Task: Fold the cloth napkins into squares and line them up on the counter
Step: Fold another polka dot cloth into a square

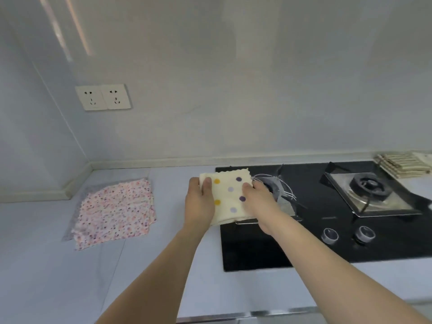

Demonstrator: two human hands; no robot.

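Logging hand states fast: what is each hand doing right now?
Left hand: grips the left edge of the folded cream polka-dot cloth napkin.
Right hand: holds the same napkin's right edge, thumb on top.

I face a pale, glossy wall [233, 90] meeting another at a corner on my left, with a double socket [102, 97] mounted on it. Below runs a light counter [46, 265] holding a black glass hob [327, 230] (two burners, two knobs). Soft light streaks reflect up high.
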